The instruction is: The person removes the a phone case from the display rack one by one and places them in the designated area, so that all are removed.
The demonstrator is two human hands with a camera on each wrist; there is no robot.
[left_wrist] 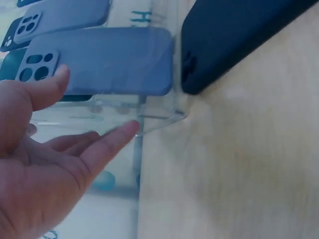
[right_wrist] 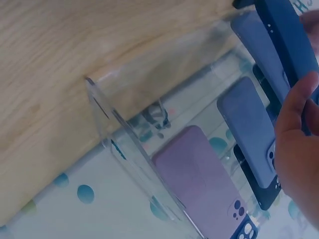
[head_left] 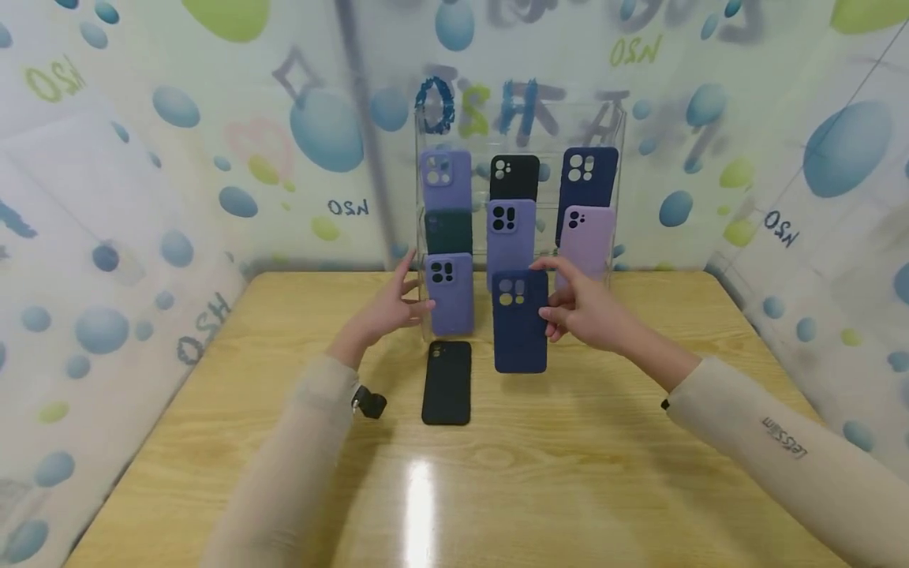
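My right hand (head_left: 585, 312) pinches a navy phone case (head_left: 521, 331) by its right and top edges, holding it upright in front of a clear tiered display stand (right_wrist: 134, 144). My left hand (head_left: 383, 312) is at the stand's left side with its fingers spread and holds nothing. Its thumb (left_wrist: 50, 89) is close to the purple phone case (left_wrist: 109, 59) on the lowest tier at the left; whether they touch I cannot tell. A black phone case (head_left: 447, 386) lies on the table before the stand.
On the stand's tiers lean more phone cases: a dark green case (head_left: 449, 230), a pink case (head_left: 588, 241), a second navy case (head_left: 588, 181), a black case (head_left: 514, 180) and other purple ones. The wooden table (head_left: 568, 473) meets patterned walls at the back and sides.
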